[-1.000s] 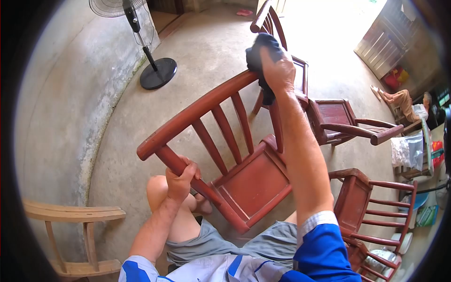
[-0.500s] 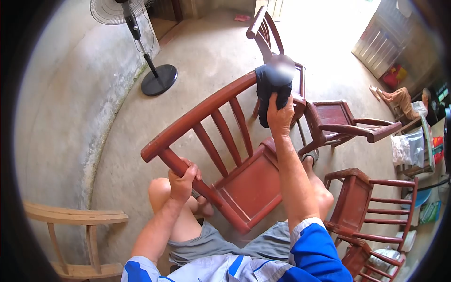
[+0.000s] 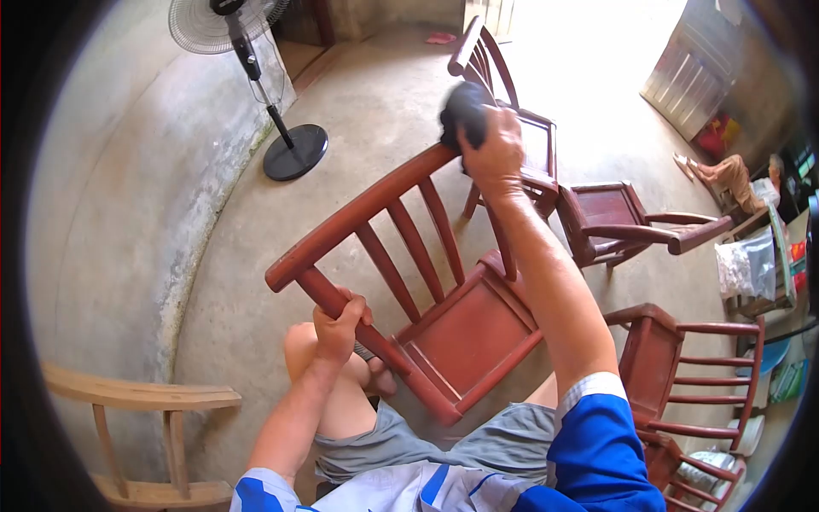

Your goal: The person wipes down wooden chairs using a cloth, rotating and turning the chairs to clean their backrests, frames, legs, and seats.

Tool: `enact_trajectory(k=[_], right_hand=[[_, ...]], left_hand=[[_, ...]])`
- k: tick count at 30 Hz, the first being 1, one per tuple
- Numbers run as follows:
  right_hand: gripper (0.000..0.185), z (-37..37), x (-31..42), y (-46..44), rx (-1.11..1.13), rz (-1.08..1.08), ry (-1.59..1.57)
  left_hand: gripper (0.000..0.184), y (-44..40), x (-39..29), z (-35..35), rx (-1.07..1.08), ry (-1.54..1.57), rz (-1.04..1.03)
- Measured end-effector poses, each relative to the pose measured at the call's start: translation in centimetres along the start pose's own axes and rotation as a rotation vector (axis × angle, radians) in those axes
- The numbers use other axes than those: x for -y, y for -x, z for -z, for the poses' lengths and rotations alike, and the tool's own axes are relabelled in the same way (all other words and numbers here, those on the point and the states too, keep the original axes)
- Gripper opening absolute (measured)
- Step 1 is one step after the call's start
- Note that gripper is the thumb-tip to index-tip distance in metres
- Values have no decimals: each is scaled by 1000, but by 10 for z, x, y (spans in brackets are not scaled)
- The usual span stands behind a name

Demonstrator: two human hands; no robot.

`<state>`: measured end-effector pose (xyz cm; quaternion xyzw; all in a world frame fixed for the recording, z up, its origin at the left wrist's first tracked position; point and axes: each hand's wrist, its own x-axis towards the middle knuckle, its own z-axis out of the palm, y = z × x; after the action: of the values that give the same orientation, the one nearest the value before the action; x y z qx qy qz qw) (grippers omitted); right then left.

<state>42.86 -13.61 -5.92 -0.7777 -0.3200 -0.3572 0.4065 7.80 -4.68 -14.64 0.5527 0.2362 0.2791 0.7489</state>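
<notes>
A reddish-brown wooden chair (image 3: pixel 478 337) is tilted in front of me, its slatted back toward the upper left. My left hand (image 3: pixel 339 326) is wrapped round the near side post of the chair back. My right hand (image 3: pixel 495 152) grips a bunched black cloth (image 3: pixel 466 115) at the far end of the top rail (image 3: pixel 363 218). The cloth is smeared by motion and covers that end of the rail. My knees are on either side of the chair seat.
Several similar red chairs stand beyond and to the right, including one chair (image 3: pixel 606 213) and another (image 3: pixel 653 367). A pale unpainted wooden frame (image 3: pixel 141 388) is at lower left. A black standing fan (image 3: pixel 294 152) is near the curved-looking wall (image 3: pixel 128 171). At far right, part of a person (image 3: pixel 729 179) shows.
My right hand has moved up and slightly left with the black cloth, toward the rail's far end. My left hand keeps its hold on the post. The view has shifted slightly.
</notes>
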Motion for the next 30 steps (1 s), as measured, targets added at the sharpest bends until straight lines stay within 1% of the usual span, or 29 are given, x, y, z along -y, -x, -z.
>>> enact_trajectory(k=[1, 3, 5, 7, 9, 10, 11, 13, 15, 17, 19, 22, 23, 25, 28, 30], right_hand=[[50, 1, -15, -3, 0, -71, -27], [48, 16, -49, -17, 207, -532, 152], [52, 40, -96, 1, 606, -520, 446], [55, 46, -140, 37, 497, -479, 514], [57, 70, -133, 54, 370, -738, 140], [56, 71, -132, 66, 145, -773, -150], [53, 71, -131, 73, 44, -819, -269], [54, 83, -87, 67, -34, -758, -363], [54, 77, -51, 60, -23, -589, -423], [52, 76, -2, 49, 54, -77, -240], [50, 58, 15, 58, 134, 191, -22], [48, 40, -5, 51, 176, -8, -334], [52, 40, -8, 47, 197, -68, -274], [57, 54, 4, 34, 363, -398, -198], [65, 58, -2, 24, 458, -372, -92], [69, 55, -3, 26, 524, -298, -9]], left_hand=[[13, 1, 1, -1, 1, 18, -6], [13, 5, 4, -1, 17, 40, -12], [13, -1, 1, 1, 51, 48, -26], [13, -1, 5, 1, 45, 72, -39], [13, 3, 9, 2, 35, 73, -45], [14, 3, 7, 1, 36, 82, -41], [14, 2, 5, -1, 42, 88, -42], [15, 1, 4, 0, 43, 82, -40], [14, 2, 4, 0, 48, 80, -42], [13, 2, 3, 0, 42, 79, -41], [13, 3, 2, 0, 33, 79, -32], [13, 2, 0, -2, 16, 83, -31], [14, 4, -2, -2, 10, 77, -24], [14, 6, -3, -3, 20, 78, -12], [15, 4, -3, -3, 36, 105, -16], [16, 6, -2, -2, 44, 98, -19]])
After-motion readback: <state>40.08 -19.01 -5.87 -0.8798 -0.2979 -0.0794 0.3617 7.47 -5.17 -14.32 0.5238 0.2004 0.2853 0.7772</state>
